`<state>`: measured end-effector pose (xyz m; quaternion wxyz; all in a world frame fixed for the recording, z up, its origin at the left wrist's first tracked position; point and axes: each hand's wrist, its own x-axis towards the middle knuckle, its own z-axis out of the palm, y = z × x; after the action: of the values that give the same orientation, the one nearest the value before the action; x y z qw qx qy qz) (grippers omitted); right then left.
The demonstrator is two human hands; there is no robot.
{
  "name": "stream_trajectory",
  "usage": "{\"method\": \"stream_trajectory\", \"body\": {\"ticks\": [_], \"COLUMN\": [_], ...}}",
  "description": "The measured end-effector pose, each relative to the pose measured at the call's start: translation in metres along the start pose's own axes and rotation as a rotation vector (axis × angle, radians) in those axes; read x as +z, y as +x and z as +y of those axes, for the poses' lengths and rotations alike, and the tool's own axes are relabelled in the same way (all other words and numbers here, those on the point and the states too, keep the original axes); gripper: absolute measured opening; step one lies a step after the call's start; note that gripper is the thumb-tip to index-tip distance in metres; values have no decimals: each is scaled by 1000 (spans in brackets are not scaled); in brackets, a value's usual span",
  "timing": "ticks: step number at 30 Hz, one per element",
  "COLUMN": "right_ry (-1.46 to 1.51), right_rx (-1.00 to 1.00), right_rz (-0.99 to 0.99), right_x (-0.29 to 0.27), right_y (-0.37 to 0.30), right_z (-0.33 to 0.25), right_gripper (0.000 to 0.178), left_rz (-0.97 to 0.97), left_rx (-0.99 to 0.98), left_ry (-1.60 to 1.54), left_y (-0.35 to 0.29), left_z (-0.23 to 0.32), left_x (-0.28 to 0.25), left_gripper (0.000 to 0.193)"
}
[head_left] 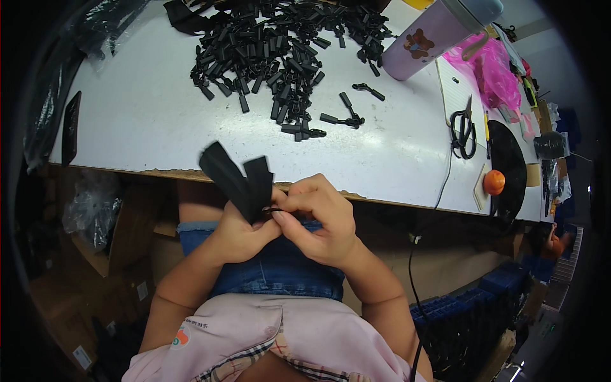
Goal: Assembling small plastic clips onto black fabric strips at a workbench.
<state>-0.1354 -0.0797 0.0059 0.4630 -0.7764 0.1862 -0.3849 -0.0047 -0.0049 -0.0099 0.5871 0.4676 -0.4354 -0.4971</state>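
Note:
Above my lap, just in front of the table edge, my two hands meet. My left hand [237, 237] is closed around flat black fabric strips [234, 181], whose two ends stick up like a V. The thumb and forefinger of my right hand [326, 223] pinch a small dark piece [272, 210] beside the strips. Most of that piece is hidden by fingers, so its kind does not show. On the white table [146, 121] beyond lies a large heap of black zipper pulls [267, 51] with long rectangular tabs. A few loose zipper pulls [347, 118] lie nearer, right of the heap.
A lilac tumbler [423, 44] stands right of the heap. Black-handled scissors [463, 134], a notebook [455, 95], a pink plastic bag [493, 70] and an orange round object [494, 183] are farther right. A dark phone-like slab [71, 128] lies at left. Cardboard boxes [76, 293] stand below.

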Motion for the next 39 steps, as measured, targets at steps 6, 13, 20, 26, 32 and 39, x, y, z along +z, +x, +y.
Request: {"method": "stream_trajectory", "body": {"ticks": [6,13,20,26,32,39], "right_ry": [447,992,-927,-832,293,28], "right_rx": [381,621,-50,85,320,164], "right_rz": [-39,-9,339,244,154,55], "right_x": [-7,-3,-40,-46,-21,-17], "right_y": [-11,-13,35,38,7,3], "right_z": [3,7,34,44,6,-1], "right_gripper": [5,9,18,11,7,10], "left_rz": [44,101,87,91,137,149], "left_rx": [5,581,-275,-273,-133,-124], "left_ry": [-103,507,-474,-241,-112,-33], "left_y": [-4,-1,-1,2,1,-1], "left_z": [5,2,1,2,-1,1], "left_x": [-2,7,12,9,17,16], "left_gripper": [16,11,23,23,19,10]}}
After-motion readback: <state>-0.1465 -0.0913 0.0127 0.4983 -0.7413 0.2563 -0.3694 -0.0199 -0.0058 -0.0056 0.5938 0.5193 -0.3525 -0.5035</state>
